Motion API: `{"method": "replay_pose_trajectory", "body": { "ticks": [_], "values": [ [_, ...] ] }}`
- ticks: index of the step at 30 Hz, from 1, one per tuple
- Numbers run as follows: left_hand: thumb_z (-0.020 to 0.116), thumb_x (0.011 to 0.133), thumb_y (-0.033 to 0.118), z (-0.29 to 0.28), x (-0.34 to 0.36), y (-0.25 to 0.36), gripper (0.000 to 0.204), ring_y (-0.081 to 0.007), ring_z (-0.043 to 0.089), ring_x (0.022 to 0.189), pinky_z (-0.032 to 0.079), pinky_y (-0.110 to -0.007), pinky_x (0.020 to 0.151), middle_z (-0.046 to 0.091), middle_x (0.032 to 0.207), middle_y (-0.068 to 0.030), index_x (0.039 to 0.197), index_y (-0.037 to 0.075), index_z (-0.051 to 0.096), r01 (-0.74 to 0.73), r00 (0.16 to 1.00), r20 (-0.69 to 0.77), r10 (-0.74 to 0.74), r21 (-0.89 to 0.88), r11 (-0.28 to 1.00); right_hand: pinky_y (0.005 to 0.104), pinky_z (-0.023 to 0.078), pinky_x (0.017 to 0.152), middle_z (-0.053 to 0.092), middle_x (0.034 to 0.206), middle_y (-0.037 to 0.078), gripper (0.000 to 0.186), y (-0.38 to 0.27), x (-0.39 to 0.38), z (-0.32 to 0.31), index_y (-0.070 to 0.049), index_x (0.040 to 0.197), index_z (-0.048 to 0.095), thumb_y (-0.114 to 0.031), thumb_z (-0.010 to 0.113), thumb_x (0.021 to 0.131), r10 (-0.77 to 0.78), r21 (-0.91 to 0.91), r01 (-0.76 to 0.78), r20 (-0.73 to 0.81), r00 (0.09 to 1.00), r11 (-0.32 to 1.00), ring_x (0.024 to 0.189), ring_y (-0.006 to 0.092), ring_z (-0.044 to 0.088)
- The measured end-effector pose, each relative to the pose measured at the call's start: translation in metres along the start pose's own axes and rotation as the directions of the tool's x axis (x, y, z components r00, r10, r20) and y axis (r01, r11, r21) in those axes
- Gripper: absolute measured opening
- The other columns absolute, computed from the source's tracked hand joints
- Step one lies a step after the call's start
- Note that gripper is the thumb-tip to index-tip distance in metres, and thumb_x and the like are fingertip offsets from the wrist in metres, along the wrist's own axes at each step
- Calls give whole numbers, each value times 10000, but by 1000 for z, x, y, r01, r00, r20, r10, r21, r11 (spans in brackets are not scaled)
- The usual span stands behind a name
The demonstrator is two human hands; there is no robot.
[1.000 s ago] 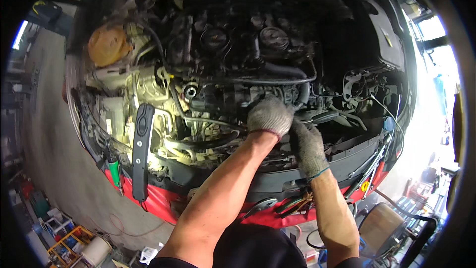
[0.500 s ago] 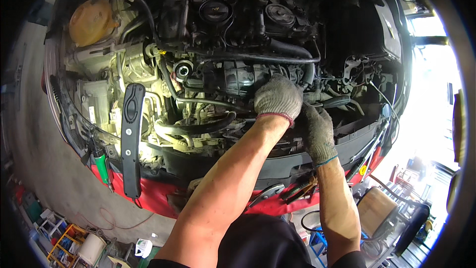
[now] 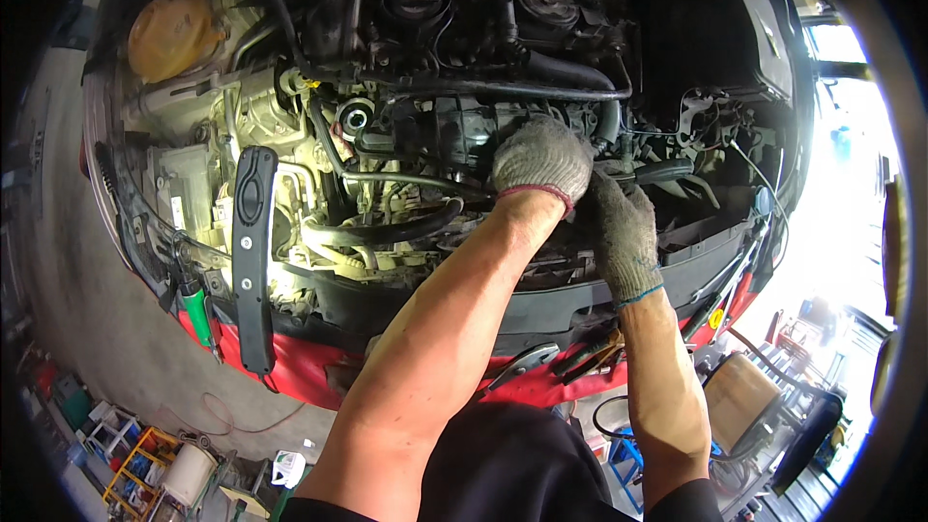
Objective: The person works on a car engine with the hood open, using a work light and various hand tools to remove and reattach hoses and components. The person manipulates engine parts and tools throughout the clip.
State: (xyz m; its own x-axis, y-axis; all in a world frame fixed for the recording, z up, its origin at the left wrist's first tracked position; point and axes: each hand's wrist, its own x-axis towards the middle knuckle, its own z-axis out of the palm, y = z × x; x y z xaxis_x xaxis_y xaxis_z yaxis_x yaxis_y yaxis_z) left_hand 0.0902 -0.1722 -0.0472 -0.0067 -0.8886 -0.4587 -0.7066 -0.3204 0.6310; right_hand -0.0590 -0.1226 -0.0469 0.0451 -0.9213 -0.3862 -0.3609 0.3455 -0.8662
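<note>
Both of my hands wear grey knitted work gloves and reach deep into a car's engine bay. My left hand rests against the black intake manifold at the front of the engine, its back toward me. Its fingers are curled down out of sight. Just to the right and nearer, my right hand reaches in beside a black hose, its fingers hidden behind the left hand and engine parts. Whether either one grips something cannot be seen. A thick black pipe runs across above my left hand.
A black bar-shaped work lamp lights the left side of the bay. A green-handled tool lies left of it. Pliers lie on the red front edge, and long metal wrenches at the right. An orange reservoir sits far left.
The whole view has shifted slightly. My hands stay at nearly the same place by the manifold, with the right wrist turned a little.
</note>
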Motion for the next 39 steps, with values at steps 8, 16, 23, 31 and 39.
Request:
{"method": "replay_pose_trajectory", "body": {
  "ticks": [8,16,23,31,39],
  "values": [
    [639,934,515,-5,-9,3,555,-417,722,999,591,-484,849,729,1012,-282,994,-23,761,58,998,9,-58,-58,997,326,540,885,722,1131,124,332,0,-10,-1,-62,1263,674,-29,557,954,-61,-173,56,-25,998,983,1024,223,692],
    [645,929,525,-3,-6,3,575,-406,706,1072,577,-479,906,719,1082,-285,1053,-27,748,102,995,27,-101,-74,992,294,537,846,721,1089,93,264,-20,-9,12,-22,1203,695,-101,563,989,239,243,-209,-101,966,947,961,163,681],
    [646,920,547,-6,-5,4,601,-407,700,1080,569,-483,917,720,1099,-273,1056,-29,748,100,994,56,-95,-88,991,325,550,865,715,1114,140,328,9,-5,1,-40,1237,684,-22,550,938,-83,-230,73,-35,996,971,983,225,700],
    [632,928,549,-5,-4,4,599,-412,703,1064,568,-484,908,722,1092,-271,1043,-26,753,84,995,57,-80,-66,994,311,540,820,715,1021,111,246,-2,-7,6,-42,1187,700,-135,573,998,60,104,-50,-96,994,993,913,167,670],
    [558,995,447,6,12,-9,491,-435,705,997,565,-510,867,720,1065,-264,1050,-2,750,-21,998,54,24,-54,998,374,528,783,729,933,167,268,-44,3,0,2,1101,691,-223,642,965,-51,-367,13,-94,994,930,818,270,675]
  ]
}}
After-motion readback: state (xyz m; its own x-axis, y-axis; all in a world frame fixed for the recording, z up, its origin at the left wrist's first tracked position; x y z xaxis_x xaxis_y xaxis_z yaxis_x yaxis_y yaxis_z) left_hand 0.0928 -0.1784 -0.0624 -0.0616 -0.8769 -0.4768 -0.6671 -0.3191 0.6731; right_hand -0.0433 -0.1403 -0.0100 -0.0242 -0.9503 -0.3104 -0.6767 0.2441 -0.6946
